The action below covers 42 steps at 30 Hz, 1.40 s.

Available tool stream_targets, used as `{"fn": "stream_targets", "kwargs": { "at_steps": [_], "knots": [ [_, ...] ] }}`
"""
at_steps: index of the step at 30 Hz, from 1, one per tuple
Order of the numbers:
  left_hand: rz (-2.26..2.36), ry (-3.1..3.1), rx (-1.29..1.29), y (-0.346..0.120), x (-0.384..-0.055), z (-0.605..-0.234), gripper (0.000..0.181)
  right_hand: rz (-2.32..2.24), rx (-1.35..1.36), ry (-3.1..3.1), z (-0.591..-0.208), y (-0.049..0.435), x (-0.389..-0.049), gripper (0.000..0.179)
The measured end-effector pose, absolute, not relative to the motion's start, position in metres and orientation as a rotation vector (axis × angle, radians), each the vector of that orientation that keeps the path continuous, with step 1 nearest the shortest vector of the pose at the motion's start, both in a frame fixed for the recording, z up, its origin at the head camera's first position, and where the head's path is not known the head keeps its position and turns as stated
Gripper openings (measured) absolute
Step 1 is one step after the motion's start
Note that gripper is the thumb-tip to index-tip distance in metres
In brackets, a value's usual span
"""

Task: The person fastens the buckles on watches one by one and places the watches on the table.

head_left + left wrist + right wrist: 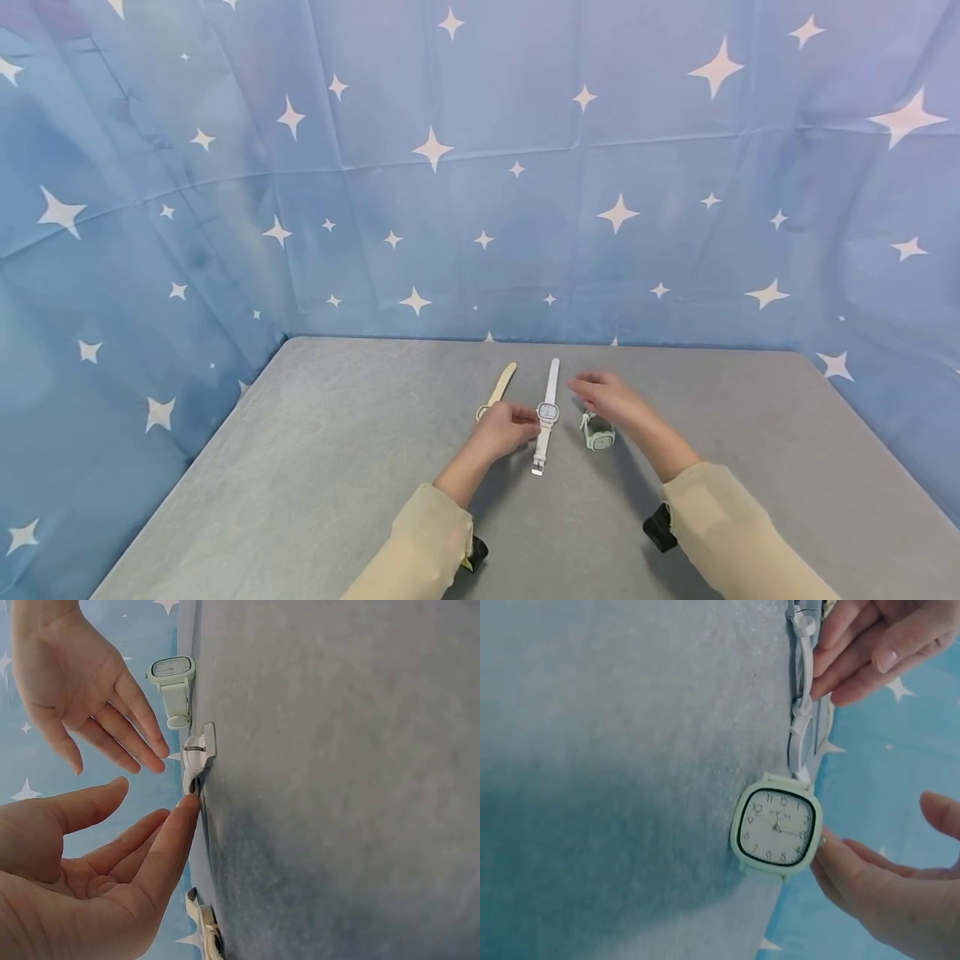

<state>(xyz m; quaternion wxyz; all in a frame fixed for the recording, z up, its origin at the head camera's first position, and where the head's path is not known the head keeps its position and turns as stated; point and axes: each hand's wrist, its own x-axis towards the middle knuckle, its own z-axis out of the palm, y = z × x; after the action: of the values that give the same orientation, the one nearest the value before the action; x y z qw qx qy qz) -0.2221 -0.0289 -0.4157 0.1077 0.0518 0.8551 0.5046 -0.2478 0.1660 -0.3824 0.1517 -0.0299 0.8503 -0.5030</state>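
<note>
A white wristwatch [548,412] lies flat and stretched out on the table, dial up and buckle toward me. My left hand [504,429] is just left of it, fingertips right at the strap and thumb apart from the fingers. Partly hidden behind that hand is a cream-yellow wristwatch [502,383]. To the right stands a pale green wristwatch [600,439], its strap closed in a loop and its square dial [777,827] facing me. Over and behind the green watch hovers my right hand [606,398], fingers extended to the left and nothing in its grasp.
The grey cloth-covered table [300,467] reaches back to a blue curtain [525,200] with white stars, which also hangs along both sides. A black wrist device [660,528] sits under the right sleeve, and another [477,553] under the left.
</note>
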Motion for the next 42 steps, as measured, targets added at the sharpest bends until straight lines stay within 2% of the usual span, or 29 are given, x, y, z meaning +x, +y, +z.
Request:
{"fn": "stream_targets", "kwargs": {
  "at_steps": [13, 32, 36, 42],
  "knots": [
    [1.593, 2.404, 0.123, -0.032, -0.222, -0.420, 0.020, -1.749, 0.002, 2.147, -0.398, 0.157, -0.261, 0.058],
    [1.644, 2.359, 0.128, -0.032, -0.220, -0.425, 0.022, -1.833, 0.159, 2.044, -0.407, 0.144, -0.270, 0.061],
    [1.647, 2.353, 0.119, -0.032, -0.220, -0.426, 0.022, -1.837, 0.124, 2.085, -0.408, 0.142, -0.269, 0.053],
    [1.648, 2.347, 0.105, -0.032, -0.217, -0.425, 0.022, -1.813, 0.112, 2.185, -0.410, 0.139, -0.268, 0.027]
  ]
}}
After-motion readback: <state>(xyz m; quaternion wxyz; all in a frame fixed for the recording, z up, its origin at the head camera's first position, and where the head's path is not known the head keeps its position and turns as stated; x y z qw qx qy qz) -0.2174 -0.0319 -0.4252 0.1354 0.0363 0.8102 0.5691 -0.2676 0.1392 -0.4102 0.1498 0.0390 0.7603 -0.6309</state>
